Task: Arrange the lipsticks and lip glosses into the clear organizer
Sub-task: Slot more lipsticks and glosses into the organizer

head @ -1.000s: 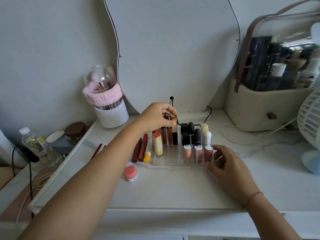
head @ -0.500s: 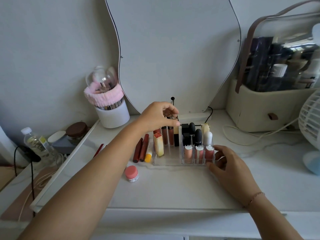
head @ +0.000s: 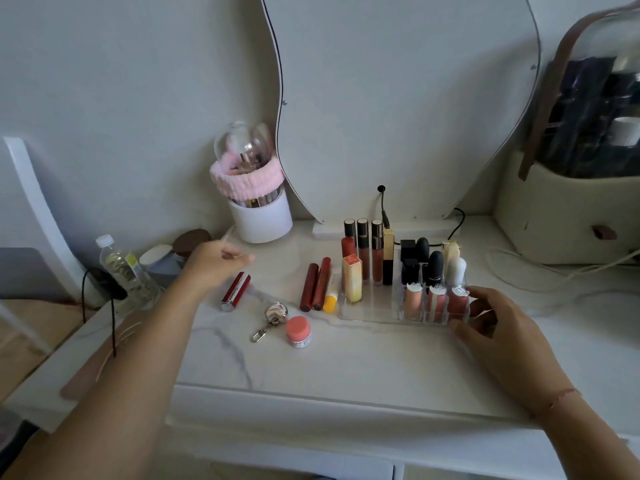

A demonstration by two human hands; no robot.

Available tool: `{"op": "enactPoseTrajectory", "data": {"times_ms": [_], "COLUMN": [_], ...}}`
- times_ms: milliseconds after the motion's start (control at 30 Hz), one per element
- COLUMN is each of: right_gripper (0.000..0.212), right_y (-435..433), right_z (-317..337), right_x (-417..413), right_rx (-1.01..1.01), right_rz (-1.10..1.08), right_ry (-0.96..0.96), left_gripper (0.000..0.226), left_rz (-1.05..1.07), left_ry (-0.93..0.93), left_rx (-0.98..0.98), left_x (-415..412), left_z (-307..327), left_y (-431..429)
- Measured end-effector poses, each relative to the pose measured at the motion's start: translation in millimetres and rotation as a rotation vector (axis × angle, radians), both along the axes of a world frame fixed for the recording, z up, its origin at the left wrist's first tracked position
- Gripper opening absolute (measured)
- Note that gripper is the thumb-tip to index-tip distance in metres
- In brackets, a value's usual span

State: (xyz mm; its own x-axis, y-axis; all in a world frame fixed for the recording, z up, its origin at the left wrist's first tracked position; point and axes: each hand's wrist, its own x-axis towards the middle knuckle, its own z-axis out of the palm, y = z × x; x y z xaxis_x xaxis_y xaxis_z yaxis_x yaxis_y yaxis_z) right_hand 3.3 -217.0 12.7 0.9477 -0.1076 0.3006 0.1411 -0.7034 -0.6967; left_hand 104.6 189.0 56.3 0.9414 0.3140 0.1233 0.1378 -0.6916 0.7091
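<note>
Left hand [head: 214, 263] empty, fingers loosely curled, above red lipstick [head: 236, 291] lying on counter [head: 346, 358]. Light, stiff, slick tube, likely rolls: pinch mid-barrel. Right hand [head: 498, 327], fingers spread, steadying organizer [head: 374, 311].

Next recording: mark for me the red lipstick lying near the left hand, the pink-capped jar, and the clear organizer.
red lipstick [head: 236, 291], head view, middle of its red barrel.
pink-capped jar [head: 298, 328], head view, on the pink cap.
clear organizer [head: 372, 311], head view, bare front-left floor of the tray.
</note>
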Motion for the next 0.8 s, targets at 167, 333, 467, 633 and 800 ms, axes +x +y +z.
{"op": "enactPoseTrajectory", "data": {"times_ms": [167, 333, 467, 633, 800], "right_gripper": [0.041, 0.042, 0.041, 0.042, 0.042], "right_y": [0.4, -0.1, -1.3, -2.1, -2.1], "right_z": [0.5, 0.2, -1.8, -3.8, -4.3], "right_x": [-0.5, 0.0, 1.2, 2.0, 2.5], "right_rx": [-0.009, -0.001, 0.003, 0.005, 0.003], "right_rz": [0.006, 0.006, 0.005, 0.007, 0.012], "right_ry": [-0.015, -0.008, -0.008, -0.008, -0.012], "left_gripper": [0.031, 0.016, 0.017, 0.019, 0.017], "left_rz": [0.017, 0.073, -0.065, -0.291, -0.392], "left_ry": [0.188, 0.078, -0.162, -0.324, -0.405], "left_rx": [0.154, 0.177, -0.209, -0.403, -0.414], "left_x": [-0.9, -6.4, -16.1, -35.9, -49.1], "left_z": [-25.0, -19.3, 4.4, 39.3, 58.4], "left_y": [4.7, -20.5, -60.2, -112.2, -140.0]}}
